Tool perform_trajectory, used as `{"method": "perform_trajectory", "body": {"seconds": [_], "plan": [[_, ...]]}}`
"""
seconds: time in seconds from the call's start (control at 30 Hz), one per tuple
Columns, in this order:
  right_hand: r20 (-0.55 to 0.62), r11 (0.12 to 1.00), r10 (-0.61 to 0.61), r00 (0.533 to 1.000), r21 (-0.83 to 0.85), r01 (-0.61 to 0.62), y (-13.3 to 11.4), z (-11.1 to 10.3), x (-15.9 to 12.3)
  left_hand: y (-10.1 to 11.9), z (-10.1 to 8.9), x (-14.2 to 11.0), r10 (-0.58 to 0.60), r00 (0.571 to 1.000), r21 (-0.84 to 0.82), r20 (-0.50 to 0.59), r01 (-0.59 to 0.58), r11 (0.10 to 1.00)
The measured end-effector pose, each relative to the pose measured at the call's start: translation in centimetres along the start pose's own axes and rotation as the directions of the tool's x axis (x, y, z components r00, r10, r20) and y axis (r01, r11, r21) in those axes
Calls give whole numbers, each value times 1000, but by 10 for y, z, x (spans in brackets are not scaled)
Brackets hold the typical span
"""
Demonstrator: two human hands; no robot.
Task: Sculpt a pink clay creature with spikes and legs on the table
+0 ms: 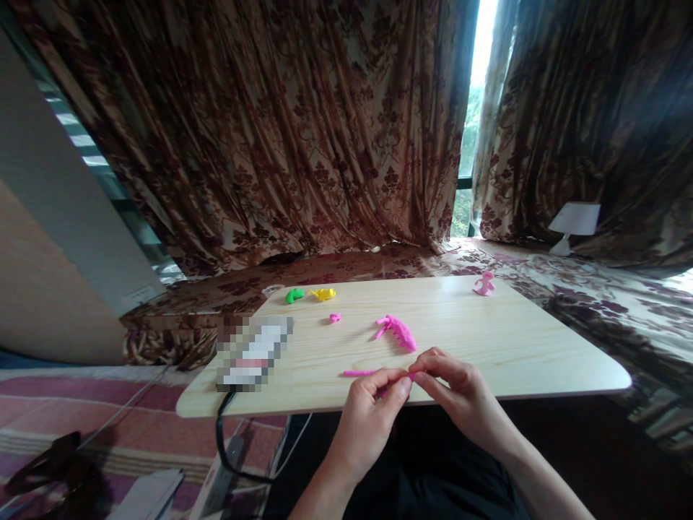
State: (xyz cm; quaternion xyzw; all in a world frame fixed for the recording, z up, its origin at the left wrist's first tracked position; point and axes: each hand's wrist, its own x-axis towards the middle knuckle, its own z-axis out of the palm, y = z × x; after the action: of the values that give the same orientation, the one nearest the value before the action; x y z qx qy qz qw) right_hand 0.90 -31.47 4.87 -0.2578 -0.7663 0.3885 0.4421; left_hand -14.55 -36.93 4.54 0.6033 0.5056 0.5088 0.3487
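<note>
My left hand [373, 408] and my right hand [458, 379] meet just above the table's near edge, fingertips pinched together. Between them is a small bit of bright pink modelling clay [411, 376], mostly covered by the fingers. A thin pink clay strip [357, 373] lies on the table just left of my left fingertips. Beyond my hands rests a curved pink clay shape [401, 334] with a notched edge and thin prongs on its left end. Farther left sits a small pink clay lump [335, 318].
The pale wooden table [487, 347] has rounded corners. At its far side are a green clay piece [294, 295], a yellow one [325, 294] and a light pink figure [484, 283]. A blurred-out device [254, 354] with a black cable lies left. A white lamp [574, 219] stands behind right.
</note>
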Motion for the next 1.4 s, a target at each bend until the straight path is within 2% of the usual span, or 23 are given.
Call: {"method": "perform_trajectory", "body": {"seconds": [0.07, 0.13, 0.2, 0.27, 0.33, 0.43, 0.5, 0.6, 0.67, 0.77, 0.93, 1.1, 1.17, 1.3, 1.4], "plan": [[-35, 999, -7, 999, -44, 6, 10, 0, -1, -6, 4, 3, 71, 995, 163, -72, -58, 985], [-59, 989, -28, 998, -146, 19, 23, -3, -4, -12, 10, 10, 190, 976, 422, -103, -130, 897], [-55, 949, -53, 997, -313, 33, 35, -9, -7, -18, 18, 17, 274, 961, 643, -40, -185, 743], [-11, 874, -64, 998, -483, 51, 43, -16, -12, -21, 25, 23, 288, 957, 736, 27, -214, 642], [36, 802, -59, 998, -594, 69, 46, -22, -16, -22, 30, 25, 281, 958, 753, 53, -223, 619], [38, 738, -84, 996, -669, 88, 44, -23, -22, -21, 30, 23, 266, 961, 769, 73, -224, 599], [50, 703, -119, 992, -701, 119, 40, -18, -26, -19, 25, 18, 264, 962, 779, 71, -219, 587], [148, 654, -124, 981, -731, 193, 37, -5, -34, -20, 11, 7, 273, 961, 782, 47, -205, 589], [189, 634, -106, 976, -744, 212, 36, 3, -40, -23, -1, -1, 277, 961, 781, 23, -191, 595], [188, 620, -116, 975, -753, 219, 36, 9, -46, -27, -15, -11, 297, 955, 769, -14, -180, 614], [165, 599, -95, 982, -778, 189, 39, 9, -39, -25, -16, -12, 331, 943, 749, -20, -206, 630], [243, 610, -69, 968, -757, 234, 37, 6, -45, -22, -6, -3, 332, 943, 750, -1, -219, 624], [241, 637, -81, 967, -734, 236, 37, 4, -50, -23, 0, 3, 320, 947, 746, 24, -230, 625], [107, 749, -126, 986, -642, 165, 44, -3, -49, -28, 11, 13, 282, 957, 750, 66, -234, 619], [-25, 808, -127, 992, -582, 89, 50, -11, -42, -26, 7, 16, 280, 957, 761, 72, -234, 606]]}}
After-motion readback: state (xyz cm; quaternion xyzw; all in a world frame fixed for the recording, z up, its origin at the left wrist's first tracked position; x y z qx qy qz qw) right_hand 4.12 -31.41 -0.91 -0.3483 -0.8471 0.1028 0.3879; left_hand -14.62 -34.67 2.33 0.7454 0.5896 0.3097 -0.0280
